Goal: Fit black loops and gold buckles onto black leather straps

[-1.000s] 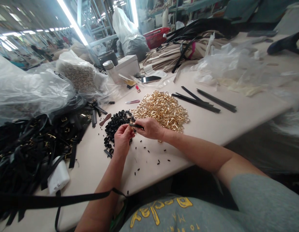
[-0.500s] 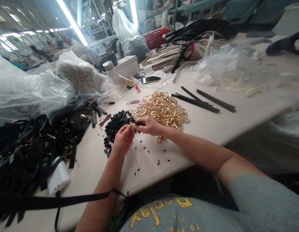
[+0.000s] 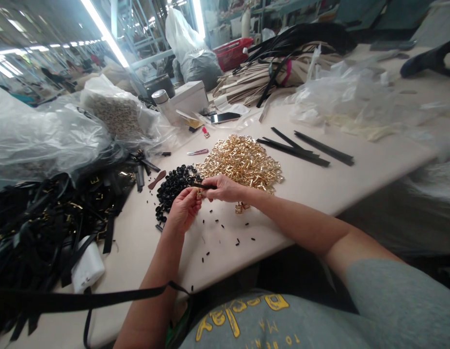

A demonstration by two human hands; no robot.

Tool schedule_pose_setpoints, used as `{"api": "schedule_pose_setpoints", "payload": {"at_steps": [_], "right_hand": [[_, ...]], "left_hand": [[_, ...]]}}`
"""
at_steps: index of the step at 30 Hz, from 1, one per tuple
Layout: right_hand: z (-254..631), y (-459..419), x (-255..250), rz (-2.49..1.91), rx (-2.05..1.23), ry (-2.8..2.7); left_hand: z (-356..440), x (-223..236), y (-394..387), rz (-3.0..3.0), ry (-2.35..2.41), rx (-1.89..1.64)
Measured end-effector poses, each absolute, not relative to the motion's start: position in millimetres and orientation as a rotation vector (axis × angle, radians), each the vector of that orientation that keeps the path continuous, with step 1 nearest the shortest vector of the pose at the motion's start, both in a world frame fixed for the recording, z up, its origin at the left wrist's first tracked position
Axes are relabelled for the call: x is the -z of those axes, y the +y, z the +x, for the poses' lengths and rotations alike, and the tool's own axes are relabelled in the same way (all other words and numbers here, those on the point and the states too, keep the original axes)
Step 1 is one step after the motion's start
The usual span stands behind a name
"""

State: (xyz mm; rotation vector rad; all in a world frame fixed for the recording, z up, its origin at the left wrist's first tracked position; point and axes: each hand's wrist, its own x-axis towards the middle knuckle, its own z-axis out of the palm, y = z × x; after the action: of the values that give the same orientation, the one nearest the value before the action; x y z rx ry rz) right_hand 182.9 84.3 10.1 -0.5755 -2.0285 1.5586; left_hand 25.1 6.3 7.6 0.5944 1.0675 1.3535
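The left hand (image 3: 184, 206) was closed, thumb and fingertips pinching a small gold buckle (image 3: 199, 193). The right hand (image 3: 225, 188) was closed on a short black strip (image 3: 205, 185), its free end pointing left across the top of the buckle. Both hands met above the near edges of two heaps. At that range the fingertips were small and soft in my view, so I could not tell whether the strip passed through the buckle or only lay against it.

I judged this single piece to be partway through: buckle and strip were brought together, but I saw no finished joint between the hands.

For the wider count, I checked the table (image 3: 319, 189). At the far left lay a large tangle of black straps (image 3: 46, 223), several with gold buckles showing among them; I took these as pieces already fitted. Directly right of the hands' far side stood a broad heap of gold buckles (image 3: 243, 160), and to its left a heap of black loops (image 3: 174, 182). Both heaps were large, so I judged that much work was left. Two or so loose buckles (image 3: 239, 208) lay near the right wrist. Long black strips (image 3: 323, 148) lay on the right, apart from the heaps.
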Motion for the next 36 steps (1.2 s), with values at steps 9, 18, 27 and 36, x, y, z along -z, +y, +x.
{"api": "schedule_pose_setpoints", "payload": {"at_steps": [9, 18, 27, 36], "right_hand": [[184, 87, -9, -0.576, -1.548, -2.074], [182, 84, -8, -0.677, -1.392, -2.131], [182, 86, -7, -0.691, -1.455, -2.060], [188, 92, -15, -0.713, -1.501, -1.939]], "left_hand": [[24, -9, 7, 0.717, 1.182, -1.403], [23, -4, 5, 1.049, 1.412, -1.472], [23, 1, 8, 0.925, 1.356, -1.473], [23, -8, 8, 0.755, 1.338, -1.477]]}}
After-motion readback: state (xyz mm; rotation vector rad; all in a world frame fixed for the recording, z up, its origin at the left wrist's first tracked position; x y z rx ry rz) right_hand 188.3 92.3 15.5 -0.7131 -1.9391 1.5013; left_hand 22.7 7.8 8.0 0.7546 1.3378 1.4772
